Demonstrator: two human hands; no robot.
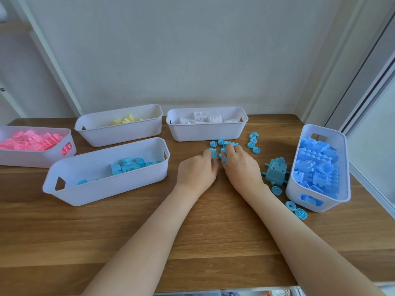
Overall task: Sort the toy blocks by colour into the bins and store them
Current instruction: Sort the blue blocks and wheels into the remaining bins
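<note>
Open tabletop (132, 242) runs from its front edge up to the turquoise pieces (221, 142), where your left hand (196, 170) and right hand (242, 165) curl, each gripping some. Left of the pieces stands the turquoise bin (106, 189). To their right are an axled block (276, 171), loose wheels (290, 205), then the blue bin (293, 189) by the side edge. Behind them is the white bin (205, 132), with the yellow bin (119, 134) and pink bin (32, 158) farther left.
</note>
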